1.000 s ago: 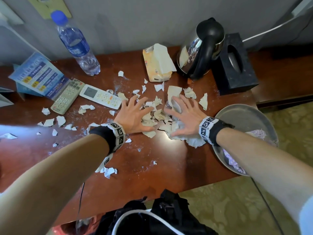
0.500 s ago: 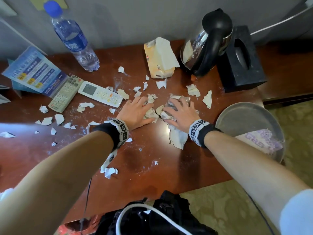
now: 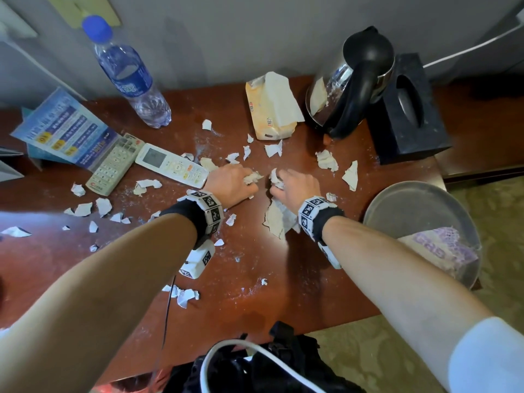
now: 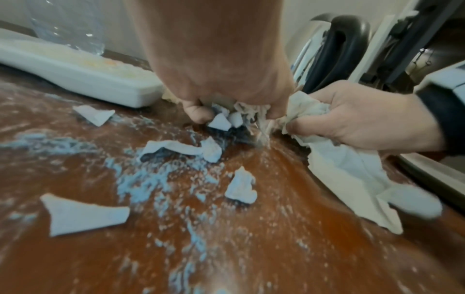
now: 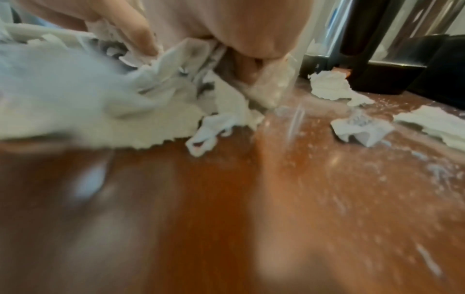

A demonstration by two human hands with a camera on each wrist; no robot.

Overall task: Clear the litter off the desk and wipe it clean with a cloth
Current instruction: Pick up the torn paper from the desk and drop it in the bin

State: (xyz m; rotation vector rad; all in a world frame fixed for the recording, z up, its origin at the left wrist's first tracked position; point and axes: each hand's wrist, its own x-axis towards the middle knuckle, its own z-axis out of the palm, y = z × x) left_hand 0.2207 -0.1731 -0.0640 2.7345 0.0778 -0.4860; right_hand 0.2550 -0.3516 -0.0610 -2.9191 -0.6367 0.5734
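Torn white paper scraps and white dust litter the red-brown desk. My left hand sits at the desk's middle, fingers curled round a clump of scraps; the left wrist view shows the scraps bunched under its knuckles. Just to the right, my right hand grips a crumpled wad of paper, and a larger torn sheet trails from it toward me. In the right wrist view that sheet fills the left side, blurred. A patterned cloth lies in the metal basin.
Two remotes, a water bottle and a leaflet stand stand at the left rear. A tissue pack, kettle and black tissue box line the back right. A black bag lies below the front edge.
Both hands went from flat, spread fingers raking the scraps together to curled fists clutching paper. The loose pile between them has shrunk into the two handfuls.
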